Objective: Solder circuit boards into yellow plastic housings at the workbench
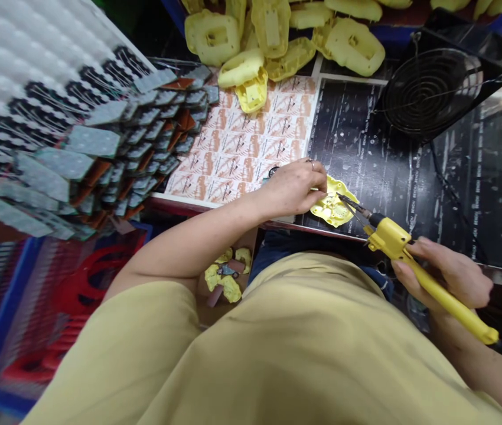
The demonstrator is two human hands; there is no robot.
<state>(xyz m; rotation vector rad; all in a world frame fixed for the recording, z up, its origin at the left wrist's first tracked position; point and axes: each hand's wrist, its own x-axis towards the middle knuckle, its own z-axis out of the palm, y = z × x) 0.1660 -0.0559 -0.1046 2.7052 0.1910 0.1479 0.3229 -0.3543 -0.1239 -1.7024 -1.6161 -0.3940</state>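
The right hand (450,274) is wrapped around one yellow soldering iron (390,237), its tip over one yellow shell (335,211) on the desk (366,159), near the front edge; the left hand (297,186), apart from the right, bends its fingers over the shell's left side, and whether they pinch anything I cannot tell. One black fan (428,88) stands at the right, and grey boards (94,144), too many to count, are piled at the left
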